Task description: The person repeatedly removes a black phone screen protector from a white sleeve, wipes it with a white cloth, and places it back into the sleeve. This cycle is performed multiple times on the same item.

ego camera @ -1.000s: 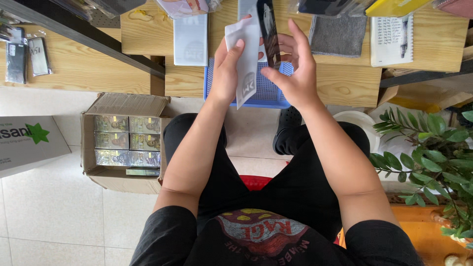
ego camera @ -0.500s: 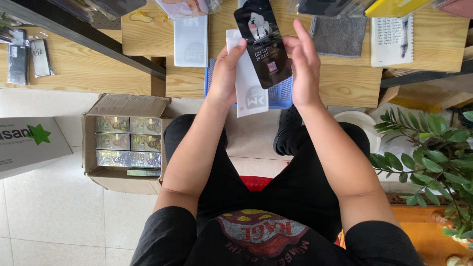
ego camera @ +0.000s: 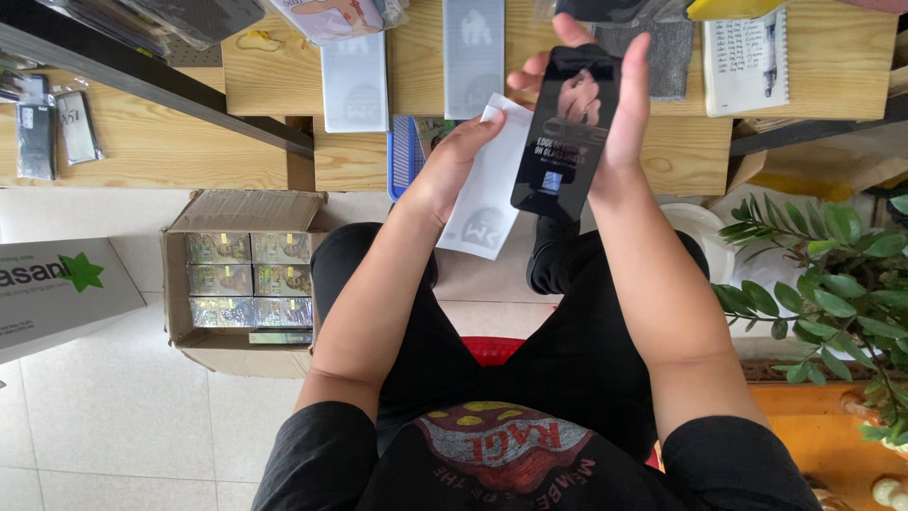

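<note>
Hands are what I watch first from my far seat. Half a second ago the glossy black flat rectangular pack [ego camera: 565, 132] stood more upright above the white paper sleeve [ego camera: 492, 180]; now it is tilted, its lower end swung toward my left, and it covers the sleeve's right edge. I judge that the pack and the sleeve are being brought together, not apart. My right hand [ego camera: 619, 114] holds the black pack, fingers long on its right edge and thumb at the top. My left hand [ego camera: 454, 166] is closed on the white sleeve, pinching its upper left part. Both things hang in the air before the wooden table [ego camera: 274, 85], above my black trousers. Open cardboard box [ego camera: 241, 279] with shiny small packs stands on the floor at my left, well apart; green plant [ego camera: 832, 274] is at my right.
</note>
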